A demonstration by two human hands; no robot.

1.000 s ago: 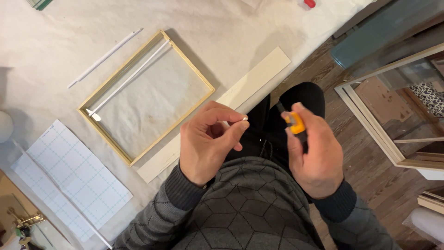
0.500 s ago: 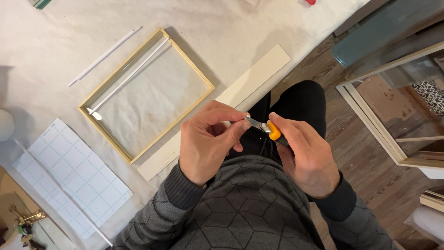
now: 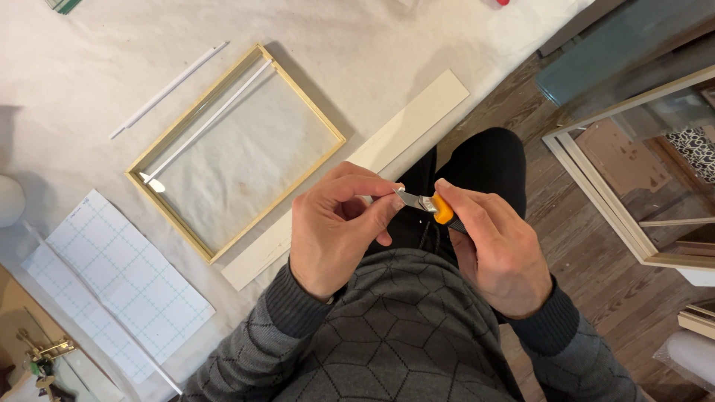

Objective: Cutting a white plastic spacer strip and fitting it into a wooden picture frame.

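Gripping an orange utility knife (image 3: 436,206) in right hand (image 3: 495,249), left hand (image 3: 335,227) fingertips pinching its blade, above lap

Frame (image 3: 234,149) lies on the table (image 3: 357,45), one rod (image 3: 205,125) inside it, another rod (image 3: 167,89) left; board (image 3: 357,167) right, grid sheet (image 3: 123,275) nearer, knife (image 3: 428,205) between both hands.
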